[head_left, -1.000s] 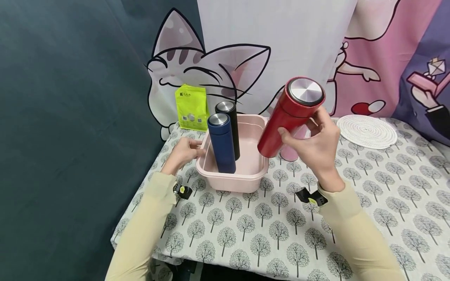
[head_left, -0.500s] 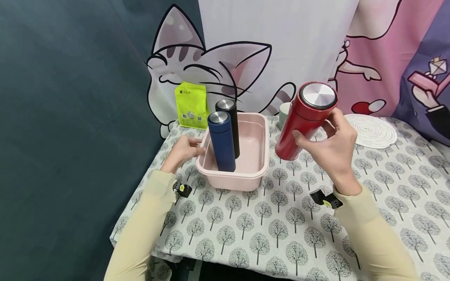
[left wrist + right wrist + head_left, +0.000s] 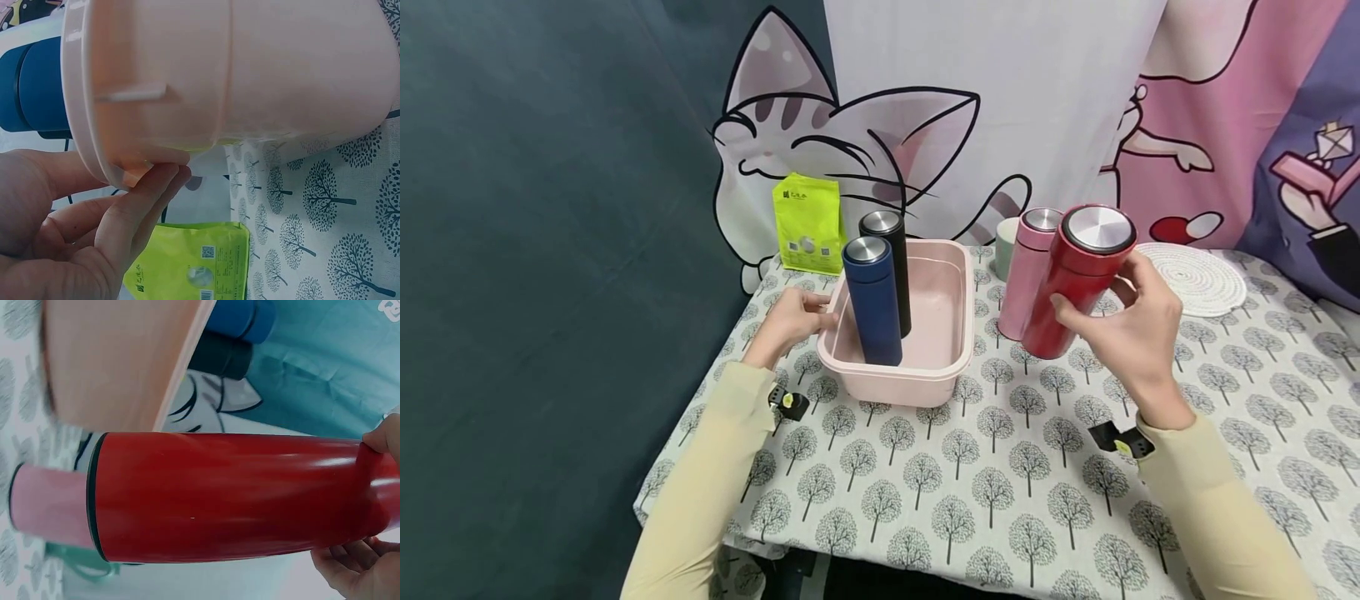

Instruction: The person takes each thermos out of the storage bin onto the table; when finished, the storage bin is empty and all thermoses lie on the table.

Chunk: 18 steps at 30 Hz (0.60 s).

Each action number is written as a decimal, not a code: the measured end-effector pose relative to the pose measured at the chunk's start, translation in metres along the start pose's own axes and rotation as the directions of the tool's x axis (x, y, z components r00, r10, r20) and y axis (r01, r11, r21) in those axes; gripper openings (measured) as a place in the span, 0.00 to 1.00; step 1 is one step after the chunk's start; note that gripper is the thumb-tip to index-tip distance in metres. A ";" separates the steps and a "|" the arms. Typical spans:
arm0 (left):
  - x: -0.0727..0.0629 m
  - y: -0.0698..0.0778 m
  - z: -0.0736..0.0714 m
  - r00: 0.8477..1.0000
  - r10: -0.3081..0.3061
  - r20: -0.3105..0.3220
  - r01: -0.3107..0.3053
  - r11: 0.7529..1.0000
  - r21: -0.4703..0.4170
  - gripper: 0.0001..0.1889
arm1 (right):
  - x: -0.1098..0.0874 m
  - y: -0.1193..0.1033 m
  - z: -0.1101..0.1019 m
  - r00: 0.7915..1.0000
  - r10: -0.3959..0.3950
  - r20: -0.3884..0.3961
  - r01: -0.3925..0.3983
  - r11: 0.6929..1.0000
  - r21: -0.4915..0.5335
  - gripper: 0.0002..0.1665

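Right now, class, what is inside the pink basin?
The pink basin holds a blue bottle and a black bottle. The blue one covers part of the black one; anything beneath them is hidden.

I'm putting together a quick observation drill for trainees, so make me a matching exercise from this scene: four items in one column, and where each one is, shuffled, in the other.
Items:
1. Red vacuum flask
2. Blue vacuum flask
3. Yellow-green pouch
4. White round woven mat

Places:
A. Lying flat on the tree-print tablecloth
B. Inside the pink tub
C. Standing behind the tub, in front of the cat drawing
D. In the grip of the right hand

Right pairs: 1-D, 2-B, 3-C, 4-A
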<state>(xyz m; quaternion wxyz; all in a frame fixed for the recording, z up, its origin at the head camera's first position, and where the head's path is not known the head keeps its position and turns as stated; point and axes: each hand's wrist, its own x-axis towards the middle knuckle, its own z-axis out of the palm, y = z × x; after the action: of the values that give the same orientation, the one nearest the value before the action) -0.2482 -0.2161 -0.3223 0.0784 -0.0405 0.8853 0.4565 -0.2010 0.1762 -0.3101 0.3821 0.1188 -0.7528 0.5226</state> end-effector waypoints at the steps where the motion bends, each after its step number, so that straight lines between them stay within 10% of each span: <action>1: 0.000 0.000 0.000 1.000 0.000 -0.001 0.000 1.000 0.002 0.25 | 0.000 0.005 -0.002 1.000 0.006 0.000 -0.006 1.000 -0.017 0.39; 18: 0.000 0.000 0.000 1.000 0.001 0.003 -0.001 1.000 0.015 0.24 | 0.004 0.054 -0.014 0.994 0.103 -0.049 -0.111 0.972 -0.209 0.35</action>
<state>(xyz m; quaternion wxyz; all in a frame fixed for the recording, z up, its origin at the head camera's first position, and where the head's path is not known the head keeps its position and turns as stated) -0.2483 -0.2165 -0.3220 0.0799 -0.0388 0.8887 0.4498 -0.2281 0.2119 -0.3427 0.3782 0.0271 -0.8020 0.4617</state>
